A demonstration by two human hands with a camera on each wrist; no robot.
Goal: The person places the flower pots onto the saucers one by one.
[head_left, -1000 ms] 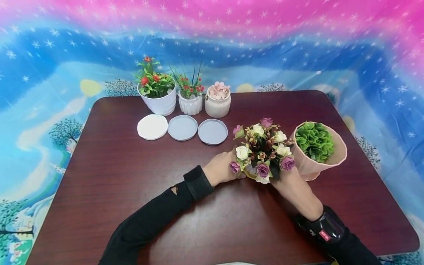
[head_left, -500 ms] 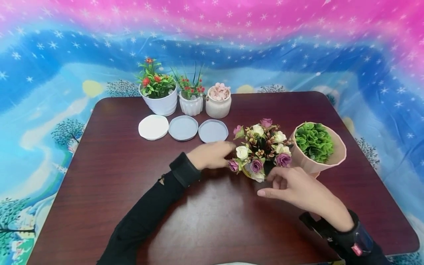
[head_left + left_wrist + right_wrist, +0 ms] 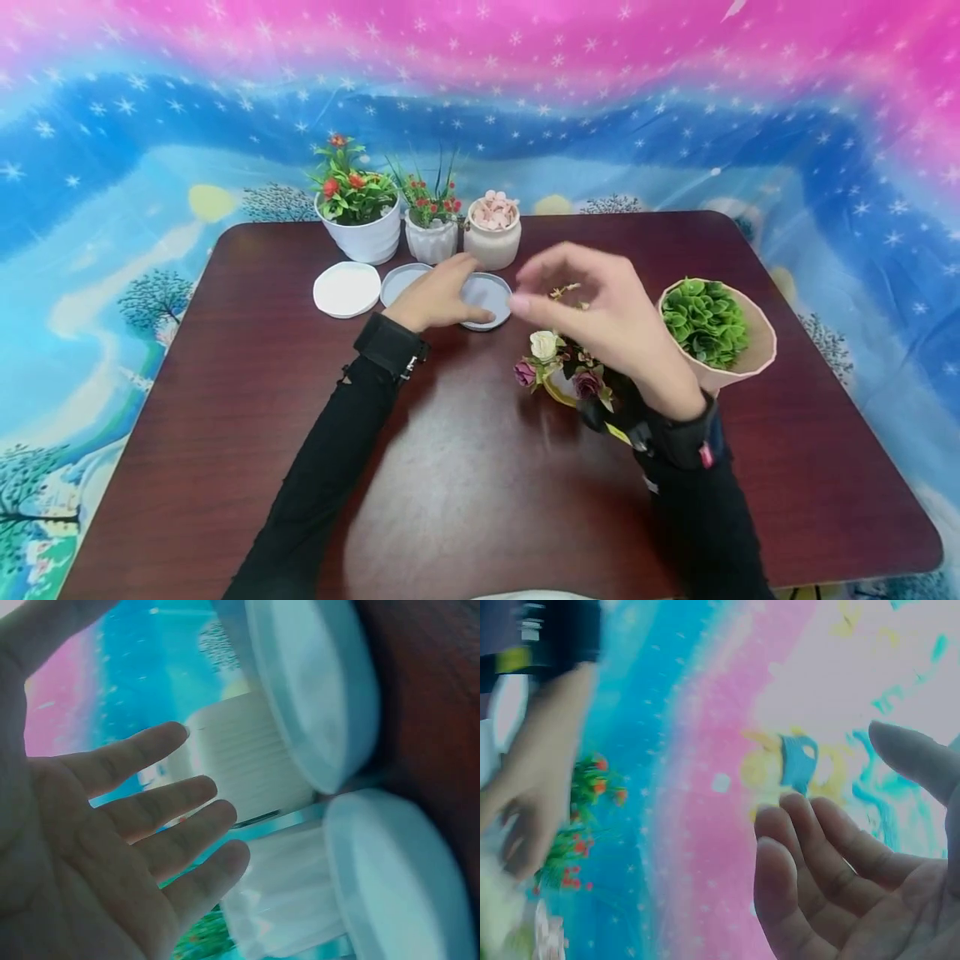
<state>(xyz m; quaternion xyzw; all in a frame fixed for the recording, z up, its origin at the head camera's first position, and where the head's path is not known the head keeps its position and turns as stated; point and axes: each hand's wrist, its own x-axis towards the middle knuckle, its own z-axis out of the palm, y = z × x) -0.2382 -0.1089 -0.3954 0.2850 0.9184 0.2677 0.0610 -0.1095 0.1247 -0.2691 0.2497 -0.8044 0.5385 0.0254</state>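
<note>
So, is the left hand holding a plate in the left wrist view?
No, the left hand shows an empty palm with fingers spread, and both plates in that view lie apart from these fingers.

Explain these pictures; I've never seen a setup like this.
No machine here: these are a person's left hand and right hand, both bare. The wide pictures come from a head camera looking forward and down, the close ones from wrist cameras, so things appear sideways.

On the dark reddish-brown table stand a white round pot with red flowers, a small white fluted pot with red berries and a cream ribbed jar of pale pink blossoms. Before them lie a white flat dish and two grey round dishes. To the right are purple and white roses, partly hidden, and a pale pink pot of green leaves.

Neither hand holds anything; the left is near the grey dishes, the right near the roses.
</note>
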